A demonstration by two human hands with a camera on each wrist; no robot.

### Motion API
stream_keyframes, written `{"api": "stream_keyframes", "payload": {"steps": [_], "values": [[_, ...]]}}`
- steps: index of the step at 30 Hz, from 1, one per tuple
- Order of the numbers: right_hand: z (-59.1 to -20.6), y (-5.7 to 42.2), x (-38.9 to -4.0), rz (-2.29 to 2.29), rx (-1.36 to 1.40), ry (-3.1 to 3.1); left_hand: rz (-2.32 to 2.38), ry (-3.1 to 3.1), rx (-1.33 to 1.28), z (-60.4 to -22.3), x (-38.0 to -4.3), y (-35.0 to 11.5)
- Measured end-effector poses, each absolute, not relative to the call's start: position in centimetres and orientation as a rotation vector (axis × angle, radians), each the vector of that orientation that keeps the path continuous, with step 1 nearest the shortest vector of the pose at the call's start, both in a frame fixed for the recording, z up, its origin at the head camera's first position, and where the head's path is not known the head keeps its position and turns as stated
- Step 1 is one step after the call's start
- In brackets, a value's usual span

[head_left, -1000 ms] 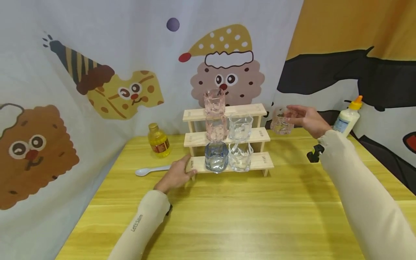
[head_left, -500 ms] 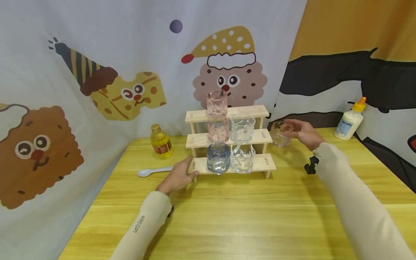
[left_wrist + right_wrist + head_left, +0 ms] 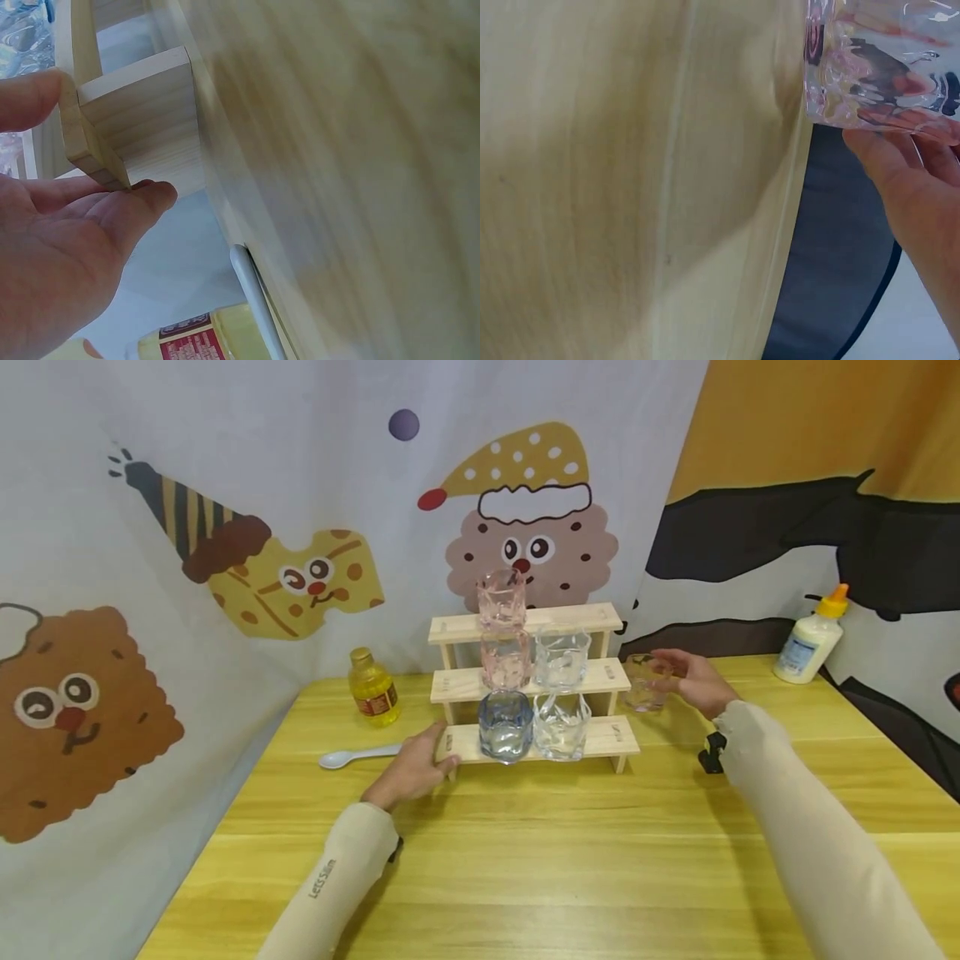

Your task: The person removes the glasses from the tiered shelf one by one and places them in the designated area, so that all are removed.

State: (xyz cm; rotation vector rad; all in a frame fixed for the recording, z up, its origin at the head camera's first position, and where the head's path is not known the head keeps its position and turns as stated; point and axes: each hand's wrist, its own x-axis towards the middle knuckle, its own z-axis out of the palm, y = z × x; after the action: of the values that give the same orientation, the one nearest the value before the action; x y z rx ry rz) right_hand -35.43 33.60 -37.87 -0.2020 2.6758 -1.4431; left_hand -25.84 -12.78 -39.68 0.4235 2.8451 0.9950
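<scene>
My right hand [image 3: 697, 682] grips a pink-tinted drinking glass [image 3: 645, 687] beside the right end of a three-step wooden stand [image 3: 459, 740]. In the right wrist view the glass [image 3: 877, 71] has its base close to the tabletop, fingers along its side. At the lowest step's left end, my left hand [image 3: 411, 767] pinches the board, thumb on one face and fingers [image 3: 146, 199] on the other. One pink glass [image 3: 501, 602] stands on the top step. The middle step bears a pink glass [image 3: 506, 662] and a clear one [image 3: 562, 658]; below are a blue glass [image 3: 506, 728] and another clear glass [image 3: 560, 728].
Left of the stand, a yellow bottle [image 3: 372, 689] stands behind a pale spoon [image 3: 345, 758], whose handle end is hidden by the left hand. A glue bottle [image 3: 812, 639] with an orange tip is at the back right. A printed cloth [image 3: 300, 443] hangs behind the table [image 3: 510, 877].
The right hand has come down and slightly toward me with the pink glass, from beside the upper steps to near the tabletop. The left hand keeps its hold on the stand.
</scene>
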Motion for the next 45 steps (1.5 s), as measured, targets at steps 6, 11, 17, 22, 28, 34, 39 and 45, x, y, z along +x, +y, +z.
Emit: {"api": "stream_keyframes", "payload": {"steps": [6, 11, 17, 22, 28, 34, 39, 45], "values": [[-38.2, 33.5, -35.6, -1.435, -0.216, 2.673, 0.993, 2.85, 0.442, -39.7, -25.7, -12.7], [-38.3, 33.5, -35.8, -1.437, -0.226, 2.649, 0.999, 2.845, 0.435, -39.8, -25.8, -12.8], [-38.6, 33.5, -36.4, -1.413, -0.274, 2.632, 0.999, 2.844, 0.425, -39.7, -25.8, -12.8], [-38.3, 33.3, -36.8, -1.301, -0.34, 2.653, 1.003, 2.84, 0.409, -39.9, -25.8, -12.8], [-38.2, 33.5, -37.4, -1.281, -0.368, 2.6, 1.007, 2.835, 0.416, -40.0, -25.9, -12.7], [-38.1, 33.6, -37.5, -1.269, -0.381, 2.558, 1.007, 2.844, 0.425, -40.0, -25.8, -12.8], [-37.4, 33.7, -37.5, -1.247, -0.398, 2.537, 1.008, 2.839, 0.431, -39.9, -25.8, -12.8], [-34.2, 33.3, -37.2, -1.23, -0.394, 2.632, 1.0, 2.834, 0.437, -39.8, -25.9, -12.7]]}}
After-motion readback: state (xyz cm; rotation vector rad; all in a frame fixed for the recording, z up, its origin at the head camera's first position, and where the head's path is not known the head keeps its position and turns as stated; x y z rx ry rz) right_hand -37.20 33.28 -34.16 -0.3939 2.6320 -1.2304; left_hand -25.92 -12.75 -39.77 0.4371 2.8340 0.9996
